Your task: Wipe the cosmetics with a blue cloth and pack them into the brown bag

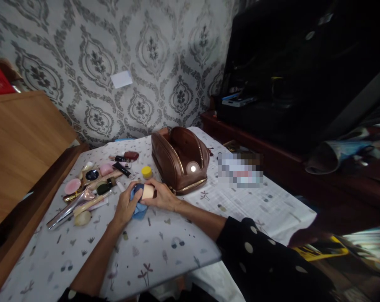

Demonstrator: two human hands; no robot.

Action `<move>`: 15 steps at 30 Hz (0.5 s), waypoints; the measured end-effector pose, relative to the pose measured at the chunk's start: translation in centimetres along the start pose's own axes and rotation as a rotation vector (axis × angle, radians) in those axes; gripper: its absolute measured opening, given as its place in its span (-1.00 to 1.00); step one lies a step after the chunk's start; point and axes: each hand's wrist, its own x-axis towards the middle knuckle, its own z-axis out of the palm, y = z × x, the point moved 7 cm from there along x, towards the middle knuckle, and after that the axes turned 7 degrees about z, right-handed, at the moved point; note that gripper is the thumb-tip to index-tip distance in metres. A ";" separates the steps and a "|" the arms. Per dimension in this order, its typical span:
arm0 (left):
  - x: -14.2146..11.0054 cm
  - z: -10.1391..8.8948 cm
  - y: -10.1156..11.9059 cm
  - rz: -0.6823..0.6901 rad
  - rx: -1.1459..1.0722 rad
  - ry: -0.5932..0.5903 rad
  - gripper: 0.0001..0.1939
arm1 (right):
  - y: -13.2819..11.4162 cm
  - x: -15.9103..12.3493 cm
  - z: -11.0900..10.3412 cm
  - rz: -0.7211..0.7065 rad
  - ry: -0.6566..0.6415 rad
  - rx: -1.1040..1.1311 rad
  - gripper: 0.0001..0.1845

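The person at the table has both hands together just left of the middle of the frame, busy with a small cream-and-dark-blue container (148, 191). The right hand (161, 196) has it by the cream end, thumb and fingers curled in close around it, while the left hand (126, 204) is closed on a blue cloth (139, 212) bunched against the dark end, some of it hanging below the fingers. I cannot tell whether the container is open. Just above the hands a yellow pot (147, 172) stands on the white printed tablecloth (165, 235), and right beside it, at the middle of the frame, a brown bag (165, 157) sits unzipped with its mouth gaping. Left of the hands there's a loose heap of cosmetics: a pink round compact (72, 186), a dark round compact (92, 175), a long silvery tube (67, 212) slanting to the lower left, a pale rounded piece (82, 218) near it. A reddish-brown case (131, 155) lies at the heap's upper edge. Patterned wallpaper (152, 46) fills the upper middle, with a white slip of paper (121, 79) on it
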 end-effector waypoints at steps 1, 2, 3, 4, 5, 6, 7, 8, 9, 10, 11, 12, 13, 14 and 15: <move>0.0 0.0 0.1 0.002 0.005 0.002 -0.57 | 0.0 0.0 0.0 0.002 -0.003 0.001 -0.43; 0.0 -0.1 0.1 0.004 0.010 0.004 -0.57 | 0.1 0.0 0.0 0.006 -0.007 0.001 -0.43; 0.0 -0.1 0.1 0.006 0.014 0.007 -0.57 | 0.1 0.0 0.0 0.009 -0.011 0.003 -0.43; 0.0 -0.1 0.1 0.009 0.016 0.011 -0.58 | 0.1 0.0 0.0 0.011 -0.015 0.009 -0.43; 0.0 -0.1 0.1 0.011 0.017 0.013 -0.58 | 0.1 0.0 0.1 0.012 -0.019 0.017 -0.42; 0.0 -0.1 0.1 0.013 0.019 0.014 -0.58 | 0.1 0.0 0.1 0.013 -0.024 0.026 -0.42; 0.0 -0.2 0.0 0.013 0.020 0.015 -0.58 | 0.1 0.0 0.1 0.016 -0.029 0.037 -0.42; -0.1 -0.1 0.0 0.014 0.022 0.014 -0.58 | 0.2 0.0 0.1 0.019 -0.036 0.051 -0.42; -0.1 -0.1 -0.1 0.015 0.025 0.012 -0.59 | 0.2 0.0 0.2 0.022 -0.042 0.065 -0.42; -0.1 -0.1 -0.1 0.017 0.028 0.009 -0.59 | 0.2 0.0 0.2 0.026 -0.049 0.079 -0.42; -0.1 -0.1 -0.1 0.020 0.031 0.007 -0.59 | 0.2 0.0 0.2 0.031 -0.056 0.091 -0.43; -0.1 -0.1 -0.1 0.025 0.032 0.007 -0.60 | 0.3 0.0 0.3 0.034 -0.064 0.097 -0.44; -0.1 -0.1 0.0 0.030 0.033 0.008 -0.60 | 0.3 0.0 0.3 0.034 -0.069 0.098 -0.44; -0.1 -0.2 0.0 0.033 0.032 0.008 -0.61 | 0.3 0.0 0.3 0.033 -0.072 0.094 -0.44; -0.2 -0.2 0.1 0.036 0.031 0.008 -0.61 | 0.2 0.0 0.3 0.031 -0.072 0.088 -0.43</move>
